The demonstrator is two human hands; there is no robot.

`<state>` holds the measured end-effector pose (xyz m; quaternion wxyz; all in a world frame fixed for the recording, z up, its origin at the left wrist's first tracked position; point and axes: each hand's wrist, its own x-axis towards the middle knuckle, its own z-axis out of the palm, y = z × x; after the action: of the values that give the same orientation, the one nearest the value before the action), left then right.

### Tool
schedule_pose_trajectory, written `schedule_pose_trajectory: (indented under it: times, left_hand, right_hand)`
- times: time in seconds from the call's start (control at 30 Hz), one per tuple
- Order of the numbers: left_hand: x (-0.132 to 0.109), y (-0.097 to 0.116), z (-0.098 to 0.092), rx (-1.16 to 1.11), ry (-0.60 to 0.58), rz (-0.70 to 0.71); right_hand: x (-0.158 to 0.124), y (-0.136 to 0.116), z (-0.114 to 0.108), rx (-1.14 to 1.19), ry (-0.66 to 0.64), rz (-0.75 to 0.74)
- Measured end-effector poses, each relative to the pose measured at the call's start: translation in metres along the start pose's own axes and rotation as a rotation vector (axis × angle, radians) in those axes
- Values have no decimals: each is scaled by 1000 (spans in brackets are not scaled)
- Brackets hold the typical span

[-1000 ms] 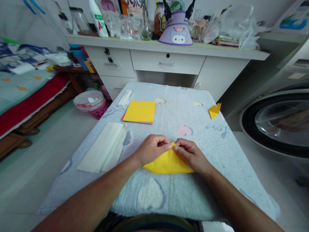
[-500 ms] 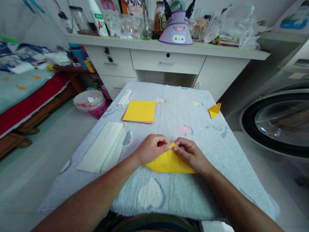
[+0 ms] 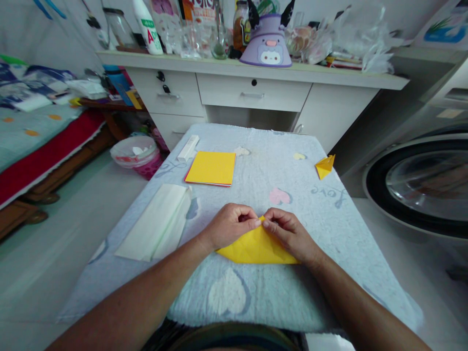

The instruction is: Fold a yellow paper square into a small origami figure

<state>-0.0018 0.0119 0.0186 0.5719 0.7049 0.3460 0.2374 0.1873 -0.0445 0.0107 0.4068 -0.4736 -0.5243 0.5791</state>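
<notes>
A folded yellow paper sheet (image 3: 256, 247) lies on the light blue towel-covered table (image 3: 256, 292) in front of me. My left hand (image 3: 230, 225) and my right hand (image 3: 290, 234) meet at its top corner, both with fingers curled and pinching the paper's tip between thumb and fingertips. A stack of square coloured paper (image 3: 212, 168) with a yellow sheet on top lies farther back. A small folded yellow paper figure (image 3: 324, 166) stands near the table's right edge.
A folded white cloth (image 3: 157, 223) lies at the left, a white stick-shaped box (image 3: 188, 148) at the back left. Behind stand a cluttered white desk with drawers (image 3: 252, 87), a pink bin (image 3: 137, 156), a bed (image 3: 36, 136) at left and a washing machine (image 3: 424, 185) at right.
Almost nothing has moved. Both hands stay pinched on the paper's top corner, with only slight shifts of the fingers and the sheet's lower edge.
</notes>
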Motion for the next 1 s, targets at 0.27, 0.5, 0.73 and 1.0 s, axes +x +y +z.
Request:
schedule_pose_trajectory:
  times: [0.27,0.5,0.73,1.0]
  left_hand:
    - [2,-2,0,13,-9,0]
    - [1,-5,0,29,-2,5]
    - [1,-3,2,19,-4,-2]
    - [2,-3,2,20,-1,24]
  right_hand:
    - [1,0,0,-13,19,1]
    - [2,1,-1,-8,15,-5]
    - [2,2,-2,-25,10,-26]
    - [2,3,-3,-6,-2,-7]
